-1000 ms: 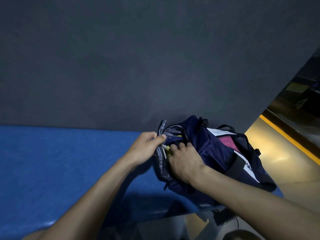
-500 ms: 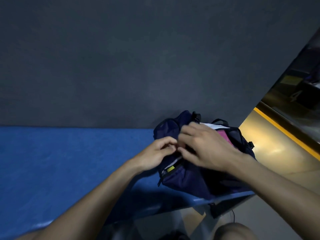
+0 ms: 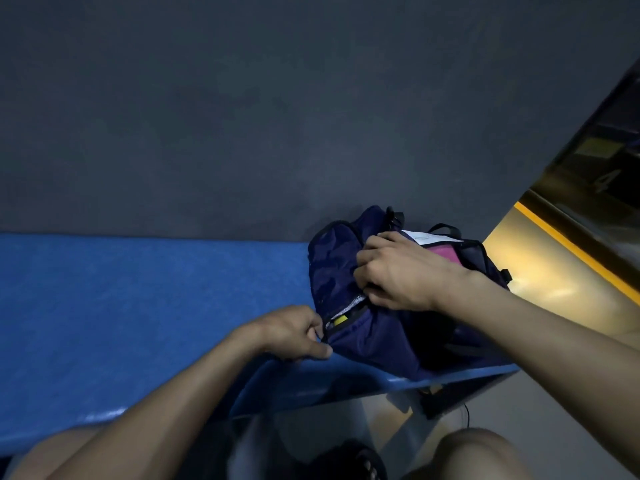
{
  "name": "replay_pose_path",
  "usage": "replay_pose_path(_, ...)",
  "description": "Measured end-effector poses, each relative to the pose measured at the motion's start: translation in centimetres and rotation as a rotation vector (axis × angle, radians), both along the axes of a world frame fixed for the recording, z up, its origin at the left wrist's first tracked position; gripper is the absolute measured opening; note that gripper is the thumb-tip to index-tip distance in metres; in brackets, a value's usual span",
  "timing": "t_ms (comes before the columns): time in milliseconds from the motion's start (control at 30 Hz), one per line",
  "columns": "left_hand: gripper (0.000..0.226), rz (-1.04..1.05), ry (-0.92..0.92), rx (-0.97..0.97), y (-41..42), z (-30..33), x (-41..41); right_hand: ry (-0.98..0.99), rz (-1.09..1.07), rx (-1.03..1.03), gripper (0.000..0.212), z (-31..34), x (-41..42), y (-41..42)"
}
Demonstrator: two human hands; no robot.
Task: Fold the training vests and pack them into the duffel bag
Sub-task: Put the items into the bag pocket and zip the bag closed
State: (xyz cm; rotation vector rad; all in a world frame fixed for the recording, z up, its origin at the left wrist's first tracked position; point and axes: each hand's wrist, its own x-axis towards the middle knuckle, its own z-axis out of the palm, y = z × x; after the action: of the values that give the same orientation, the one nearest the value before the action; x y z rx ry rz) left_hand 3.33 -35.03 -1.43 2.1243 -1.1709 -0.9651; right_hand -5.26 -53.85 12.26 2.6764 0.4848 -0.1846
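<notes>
While no writing reads clearly, both hands, left (image 3: pixel 294 332) and right (image 3: pixel 398 271), pinch the duffel bag (image 3: pixel 374 337).

Both hands (image 3: pixel 291 332) (image 3: pixel 398 271) on navy duffel bag (image 3: pixel 374 337) atop blue bench (image 3: pixel 138 306).

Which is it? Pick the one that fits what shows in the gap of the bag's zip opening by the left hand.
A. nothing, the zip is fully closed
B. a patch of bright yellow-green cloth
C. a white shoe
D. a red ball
B: in the narrow gap of the zip opening of the navy duffel bag, a bright yellow-green patch shows, next to where the left hand pinches the bag's end.
</notes>
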Motion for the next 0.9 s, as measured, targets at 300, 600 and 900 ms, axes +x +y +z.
replay_pose_path(300, 0.019, 0.025, 0.146, -0.146, 0.6, -0.7, 0.4, -0.223, 0.044, 0.179, 0.036, -1.6, -1.9, -1.1)
replay_pose_path(600, 0.021, -0.014, 0.083, -0.057, 2.1, 0.4, 1.3, -0.286, -0.475, 0.739, 0.053, -4.4, -6.2, -3.1)
replay_pose_path(900, 0.023, 0.078, -0.11, -0.045, 4.6, -0.5, 3.5, -0.251, -0.477, 0.645, 0.068, -4.1, -4.8, 0.2)
